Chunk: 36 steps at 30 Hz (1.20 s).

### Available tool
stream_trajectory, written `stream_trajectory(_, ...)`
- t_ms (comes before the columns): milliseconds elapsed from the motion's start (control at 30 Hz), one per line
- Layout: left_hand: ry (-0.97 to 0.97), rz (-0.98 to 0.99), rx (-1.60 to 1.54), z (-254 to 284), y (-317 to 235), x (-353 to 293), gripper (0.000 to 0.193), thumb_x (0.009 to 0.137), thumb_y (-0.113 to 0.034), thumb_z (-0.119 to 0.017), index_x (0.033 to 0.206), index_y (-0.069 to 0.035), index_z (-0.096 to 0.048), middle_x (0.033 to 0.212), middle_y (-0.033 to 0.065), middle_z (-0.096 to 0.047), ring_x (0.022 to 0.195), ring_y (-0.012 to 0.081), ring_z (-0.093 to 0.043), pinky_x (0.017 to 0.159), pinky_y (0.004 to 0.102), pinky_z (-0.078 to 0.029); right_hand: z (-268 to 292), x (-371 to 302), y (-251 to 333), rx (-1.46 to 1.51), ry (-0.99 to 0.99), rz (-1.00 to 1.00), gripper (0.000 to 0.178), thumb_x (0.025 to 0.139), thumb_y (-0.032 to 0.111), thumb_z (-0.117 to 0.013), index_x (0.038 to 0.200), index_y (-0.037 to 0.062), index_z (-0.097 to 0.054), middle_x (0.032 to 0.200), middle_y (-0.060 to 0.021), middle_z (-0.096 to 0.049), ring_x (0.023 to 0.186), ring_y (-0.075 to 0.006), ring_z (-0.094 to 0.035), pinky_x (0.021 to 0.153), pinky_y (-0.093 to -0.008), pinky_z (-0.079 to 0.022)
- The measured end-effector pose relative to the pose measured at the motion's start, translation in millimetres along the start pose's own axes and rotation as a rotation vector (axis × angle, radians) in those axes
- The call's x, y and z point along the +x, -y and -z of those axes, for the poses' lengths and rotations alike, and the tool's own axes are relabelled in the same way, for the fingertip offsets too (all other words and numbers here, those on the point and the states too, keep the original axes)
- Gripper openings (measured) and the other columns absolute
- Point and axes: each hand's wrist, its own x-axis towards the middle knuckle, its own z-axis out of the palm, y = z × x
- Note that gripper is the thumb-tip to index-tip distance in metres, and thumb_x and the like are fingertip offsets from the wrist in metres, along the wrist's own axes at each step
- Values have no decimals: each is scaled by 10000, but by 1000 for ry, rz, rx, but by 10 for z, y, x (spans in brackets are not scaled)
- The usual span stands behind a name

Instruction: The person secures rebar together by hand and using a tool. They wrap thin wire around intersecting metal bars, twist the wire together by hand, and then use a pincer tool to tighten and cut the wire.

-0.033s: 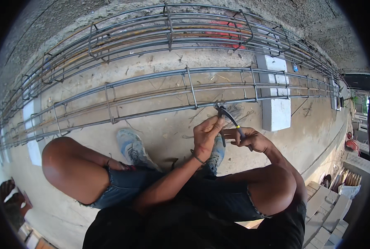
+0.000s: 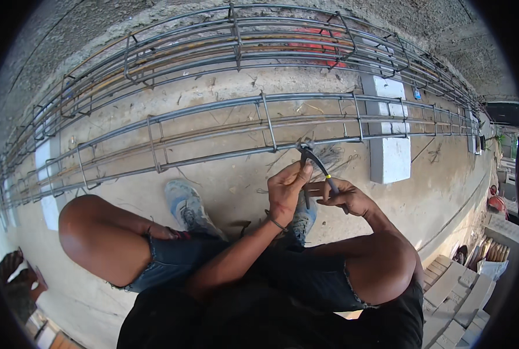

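Note:
A pair of end-cutting nippers (image 2: 306, 150) with dark handles and a yellow band has its jaws at the lower bar of the nearer rebar cage (image 2: 230, 155). My left hand (image 2: 287, 191) is closed, its thumb pressed at one handle just below the jaws; whether it also pinches a wire is hidden. The other handle runs into my right hand (image 2: 348, 196), whose fingers curl at its end and reach across toward the first handle. Thin loose tie wires (image 2: 329, 156) lie on the ground just behind the nippers.
A second rebar cage (image 2: 183, 55) runs behind, along the rough wall. White blocks (image 2: 390, 160) support the cages at right and left (image 2: 48, 157). My shoes (image 2: 183, 203) stand close in front. A red object (image 2: 320, 46) shows behind the far cage; stacked blocks (image 2: 454, 291) are at lower right.
The nippers' jaws and handles have shifted slightly to the left, with my right hand moving along. My left hand has moved slightly left too. The cages keep their places.

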Motion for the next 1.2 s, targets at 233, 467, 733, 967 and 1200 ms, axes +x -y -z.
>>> stream_trajectory(233,-65,-137,255,412,50,-263,332,905,-150,-602,1195,12,-596,1208,139,-584,1031,188,-571,875,288,-461,-668,288,-653,297,-83,190,193,1001,273,-402,1148,171,-330,958,-49,-537,885,-127,-566,714,-264,-487)
stream_trajectory(467,-10,-559,982,430,-120,-199,328,810,-45,-601,1127,-88,-669,1194,106,-596,1084,294,-529,978,363,-380,-675,441,-674,21,-370,698,208,993,278,-422,1063,97,-347,736,11,-426,600,-75,-383,553,-242,-384)
stream_trajectory(733,-582,-675,1138,695,-371,256,249,727,-13,-600,944,-77,-702,978,85,-639,883,290,-548,766,382,-467,-555,426,-661,-827,-727,657,573,902,298,-601,1335,16,-354,881,-168,-612,724,-323,-614,652,-383,-494)
stream_trajectory(967,-508,-656,1165,785,-364,306,247,700,1,-598,903,-87,-708,954,59,-649,844,256,-548,716,345,-476,-596,416,-888,-471,-339,572,511,960,409,-465,1288,17,-449,731,-121,-578,638,-264,-603,614,-361,-477)
stream_trajectory(1200,-481,-659,1196,757,-379,329,202,729,16,-597,858,-80,-718,953,69,-664,854,237,-584,673,295,-540,-560,405,-896,-391,-431,502,478,962,397,-472,1241,9,-489,663,-93,-557,578,-207,-582,565,-339,-461)
